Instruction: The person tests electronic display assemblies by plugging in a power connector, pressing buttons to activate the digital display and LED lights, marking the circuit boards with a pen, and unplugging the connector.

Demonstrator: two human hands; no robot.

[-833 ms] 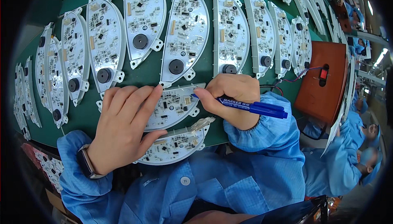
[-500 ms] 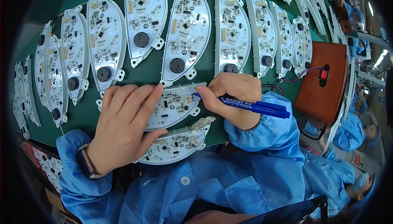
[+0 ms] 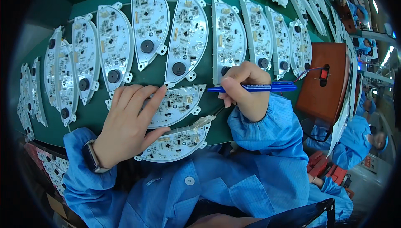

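Observation:
My left hand [image 3: 129,125] rests with its fingers spread over the left part of a half-moon circuit board [image 3: 177,107], white with small components. That part of the board is hidden beneath it. In my right hand [image 3: 249,88] is a blue marker pen [image 3: 284,87], held nearly level. Its tip points left, just off the board's right corner and apart from the small cream connector [image 3: 189,99]. Nearer to me lies a second half-moon board [image 3: 177,145], below my left thumb. A crumpled whitish wrap [image 3: 203,122] with a thin dark stem lies across its upper right edge.
Several similar boards [image 3: 186,36], most showing a round black buzzer, stand in a row along the green table [image 3: 146,74]. At right sits a brown box [image 3: 319,84] with a red switch and wires. Co-workers in blue [image 3: 355,136] are farther right.
My right hand has drawn the marker's tip off the board's connector and out to the right, turning the pen more level. My left hand stays on the board. The whole view has shifted slightly.

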